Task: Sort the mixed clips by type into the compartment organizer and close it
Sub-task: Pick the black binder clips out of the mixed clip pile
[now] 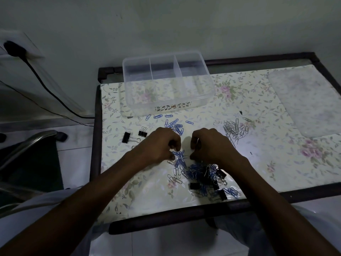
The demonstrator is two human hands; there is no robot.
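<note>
Mid-sort, pulling clips out of the mixed pile [204, 178] at 6 o'clock on the table [276, 172]. Blue paper clips [174, 124] already grouped at 12 o'clock of the hands, silver paper clips [234, 129] at 2 o'clock, two black binder clips [133, 136] at 10 o'clock. Clear organizer [167, 84] further back at 12 o'clock, three compartments, all look empty, no lid seen on it; frosted sheet [304, 104] at 2 o'clock may be the lid, cannot tell.

To do this step well: separate tangled clips by small pinches, one colour at a time, lifting slightly to shake linked ones free; keep groups well apart; watch near table edge at 6 o'clock, pile sits close to it, risk of clips dropping.

Left hand [159, 144]: fingers curled, thumb and fingertips pinching blue clips at pile's top edge. Right hand [210, 145]: fingers curled down, tips on the pile, something thin and silver by the forefinger, likely a paper clip; actual pinch hidden under the knuckles, cannot tell for sure.
</note>
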